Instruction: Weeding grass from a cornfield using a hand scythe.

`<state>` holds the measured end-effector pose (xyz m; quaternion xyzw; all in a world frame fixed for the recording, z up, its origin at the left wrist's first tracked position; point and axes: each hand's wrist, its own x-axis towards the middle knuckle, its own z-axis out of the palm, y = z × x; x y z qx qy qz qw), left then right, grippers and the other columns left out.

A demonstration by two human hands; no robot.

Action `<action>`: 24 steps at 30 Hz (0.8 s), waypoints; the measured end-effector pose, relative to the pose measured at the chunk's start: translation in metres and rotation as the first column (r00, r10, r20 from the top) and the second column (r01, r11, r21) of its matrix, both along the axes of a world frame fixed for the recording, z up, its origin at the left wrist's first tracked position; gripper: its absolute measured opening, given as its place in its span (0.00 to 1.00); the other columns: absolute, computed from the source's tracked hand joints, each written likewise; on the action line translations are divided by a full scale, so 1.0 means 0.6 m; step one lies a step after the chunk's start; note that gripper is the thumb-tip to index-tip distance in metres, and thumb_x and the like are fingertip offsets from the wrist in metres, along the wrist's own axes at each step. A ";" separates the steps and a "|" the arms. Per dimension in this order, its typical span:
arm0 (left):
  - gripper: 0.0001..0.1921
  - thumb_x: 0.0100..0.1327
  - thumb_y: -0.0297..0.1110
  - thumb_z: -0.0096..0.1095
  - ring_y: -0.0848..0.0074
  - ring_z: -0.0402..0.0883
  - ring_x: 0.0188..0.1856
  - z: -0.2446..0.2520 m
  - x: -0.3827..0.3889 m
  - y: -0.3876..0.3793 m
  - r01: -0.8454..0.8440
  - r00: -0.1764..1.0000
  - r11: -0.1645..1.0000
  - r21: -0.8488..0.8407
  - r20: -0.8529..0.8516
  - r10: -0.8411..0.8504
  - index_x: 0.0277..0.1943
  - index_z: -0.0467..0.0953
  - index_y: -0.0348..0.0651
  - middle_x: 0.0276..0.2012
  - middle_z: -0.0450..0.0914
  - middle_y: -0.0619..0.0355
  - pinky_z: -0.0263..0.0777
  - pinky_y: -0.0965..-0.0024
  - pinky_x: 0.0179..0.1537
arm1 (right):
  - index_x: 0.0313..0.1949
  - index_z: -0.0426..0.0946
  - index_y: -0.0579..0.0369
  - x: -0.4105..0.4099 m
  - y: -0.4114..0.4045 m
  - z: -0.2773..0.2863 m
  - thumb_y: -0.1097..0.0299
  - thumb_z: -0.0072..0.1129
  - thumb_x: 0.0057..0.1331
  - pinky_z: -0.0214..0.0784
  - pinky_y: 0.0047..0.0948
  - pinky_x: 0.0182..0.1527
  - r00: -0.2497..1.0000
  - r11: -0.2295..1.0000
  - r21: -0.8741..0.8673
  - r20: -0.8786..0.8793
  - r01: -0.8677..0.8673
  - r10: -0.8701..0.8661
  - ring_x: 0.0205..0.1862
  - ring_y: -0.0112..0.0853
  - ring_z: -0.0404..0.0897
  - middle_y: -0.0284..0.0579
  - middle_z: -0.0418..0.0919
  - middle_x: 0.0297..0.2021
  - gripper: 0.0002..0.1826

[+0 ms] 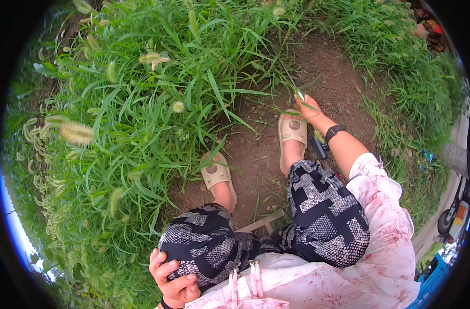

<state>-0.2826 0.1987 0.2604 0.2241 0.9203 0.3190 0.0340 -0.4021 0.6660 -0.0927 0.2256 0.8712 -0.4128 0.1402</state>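
Observation:
My right hand (309, 108) is closed around a slim metal tool (301, 95) just beyond my right sandal (292, 129). The tool's thin shaft or blade runs up and left into the grass, where its far end is hidden. Tall green foxtail grass (154, 92) stands in front and to the left, with bare brown soil (331, 73) beside it. My left hand (177, 280) rests on my left knee (196, 239), holding nothing, its fingers bent and slightly apart. A dark grey object (319, 146) shows below my right wrist; its kind is unclear.
My left sandal (217, 174) touches the grass edge. A flat beige strip (260, 224) lies between my legs. More grass (404, 77) grows to the right, with a small blue-green piece of litter (427, 155). A parked vehicle (456, 220) and a blue object (431, 282) stand at the right rim.

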 end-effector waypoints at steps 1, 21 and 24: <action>0.09 0.62 0.45 0.51 0.49 0.64 0.58 0.001 0.001 -0.001 0.007 1.000 1.000 -0.015 0.008 -0.007 0.35 0.69 0.51 0.48 0.67 0.52 0.53 0.41 0.59 | 0.40 0.71 0.62 -0.006 -0.005 0.006 0.45 0.42 0.64 0.65 0.45 0.43 0.996 0.996 0.042 0.031 0.079 -0.080 0.41 0.57 0.75 0.64 0.76 0.34 0.27; 0.09 0.62 0.45 0.52 0.49 0.63 0.58 0.003 -0.001 -0.013 0.046 0.998 0.999 -0.026 0.039 -0.045 0.36 0.70 0.51 0.49 0.67 0.52 0.52 0.41 0.59 | 0.44 0.71 0.55 0.103 0.019 0.007 0.49 0.41 0.66 0.65 0.42 0.44 0.995 0.994 0.047 -0.007 0.101 -0.101 0.43 0.53 0.75 0.61 0.76 0.39 0.22; 0.09 0.62 0.45 0.52 0.49 0.63 0.58 0.001 -0.001 -0.012 0.049 0.998 0.998 -0.024 0.037 -0.049 0.36 0.70 0.51 0.49 0.67 0.52 0.53 0.41 0.59 | 0.36 0.70 0.59 0.109 0.023 0.006 0.50 0.46 0.65 0.64 0.38 0.36 0.976 0.964 0.159 0.018 0.214 -0.219 0.29 0.41 0.73 0.54 0.73 0.25 0.21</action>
